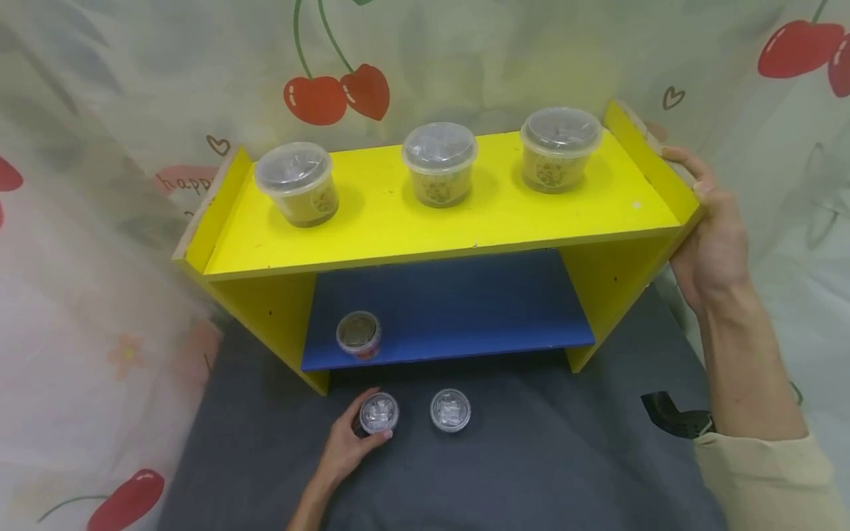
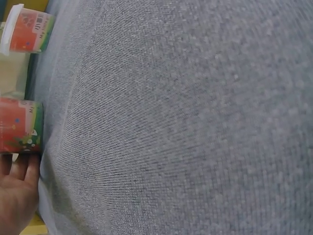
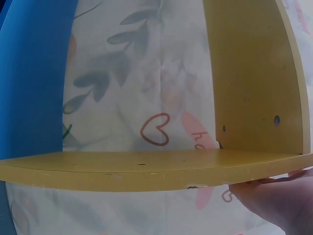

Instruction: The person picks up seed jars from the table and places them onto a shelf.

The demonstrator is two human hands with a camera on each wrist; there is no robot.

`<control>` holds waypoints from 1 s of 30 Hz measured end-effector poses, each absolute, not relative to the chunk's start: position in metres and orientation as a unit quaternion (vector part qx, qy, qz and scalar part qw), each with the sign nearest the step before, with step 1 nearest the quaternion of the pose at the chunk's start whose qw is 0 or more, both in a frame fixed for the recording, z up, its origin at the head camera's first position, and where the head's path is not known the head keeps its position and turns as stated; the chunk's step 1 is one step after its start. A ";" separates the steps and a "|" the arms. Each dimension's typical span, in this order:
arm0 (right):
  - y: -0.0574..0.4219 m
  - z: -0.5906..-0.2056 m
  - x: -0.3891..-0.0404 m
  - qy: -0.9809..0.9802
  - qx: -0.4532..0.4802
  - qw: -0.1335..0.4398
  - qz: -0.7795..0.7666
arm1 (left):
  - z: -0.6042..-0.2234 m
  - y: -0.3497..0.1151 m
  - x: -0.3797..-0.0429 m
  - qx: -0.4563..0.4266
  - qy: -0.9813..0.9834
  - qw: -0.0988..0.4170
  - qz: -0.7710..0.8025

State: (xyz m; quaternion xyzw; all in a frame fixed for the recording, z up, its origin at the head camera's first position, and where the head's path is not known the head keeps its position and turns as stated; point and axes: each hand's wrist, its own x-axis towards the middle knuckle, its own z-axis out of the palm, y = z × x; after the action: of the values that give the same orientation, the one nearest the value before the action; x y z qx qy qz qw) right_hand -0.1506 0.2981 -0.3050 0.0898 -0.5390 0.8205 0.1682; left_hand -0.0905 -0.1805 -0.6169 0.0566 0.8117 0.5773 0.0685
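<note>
On the grey cloth my left hand (image 1: 345,442) holds a small lidded plastic cup (image 1: 379,413), thumb on one side and fingers on the other. In the left wrist view this cup (image 2: 19,125) has a red and green printed label. A second lidded cup (image 1: 450,410) stands just to its right. My right hand (image 1: 717,243) grips the right side panel of a yellow and blue shelf (image 1: 505,221) near its top. The right wrist view shows that hand (image 3: 279,200) against the outside of the yellow panel (image 3: 137,178); its fingertips are partly hidden there.
Three clear lidded tubs, left (image 1: 296,184), middle (image 1: 440,164) and right (image 1: 560,150), stand on the yellow top board. A smaller cup (image 1: 359,334) sits at the left of the blue lower board (image 1: 458,302). Behind hangs a cherry-printed curtain (image 1: 505,59).
</note>
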 end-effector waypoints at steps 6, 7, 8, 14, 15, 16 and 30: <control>0.296 -0.305 -0.151 -0.538 0.095 0.173 0.819 | -0.615 -0.179 -0.091 0.046 0.816 0.062 0.574; 0.296 -0.305 -0.151 -0.537 0.095 0.172 0.820 | -0.613 -0.178 -0.091 0.043 0.817 0.060 0.572; 0.296 -0.305 -0.152 -0.536 0.094 0.172 0.821 | -0.611 -0.176 -0.090 0.039 0.817 0.058 0.572; 0.296 -0.306 -0.152 -0.529 0.092 0.172 0.826 | -0.578 -0.163 -0.083 0.040 0.813 0.058 0.578; 0.296 -0.306 -0.152 -0.530 0.094 0.174 0.825 | -0.572 -0.162 -0.082 0.046 0.811 0.059 0.580; 0.296 -0.306 -0.152 -0.531 0.095 0.175 0.824 | -0.568 -0.160 -0.082 0.051 0.810 0.060 0.581; 0.296 -0.306 -0.151 -0.535 0.099 0.179 0.820 | -0.575 -0.158 -0.088 0.137 0.781 0.024 0.609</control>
State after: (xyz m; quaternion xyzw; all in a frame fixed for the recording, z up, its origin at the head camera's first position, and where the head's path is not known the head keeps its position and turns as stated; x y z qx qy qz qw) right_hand -0.1507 0.2956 -0.3057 0.0992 -0.5349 0.8197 0.1794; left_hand -0.0876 -0.1578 -0.5748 0.1371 0.7807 0.6092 0.0239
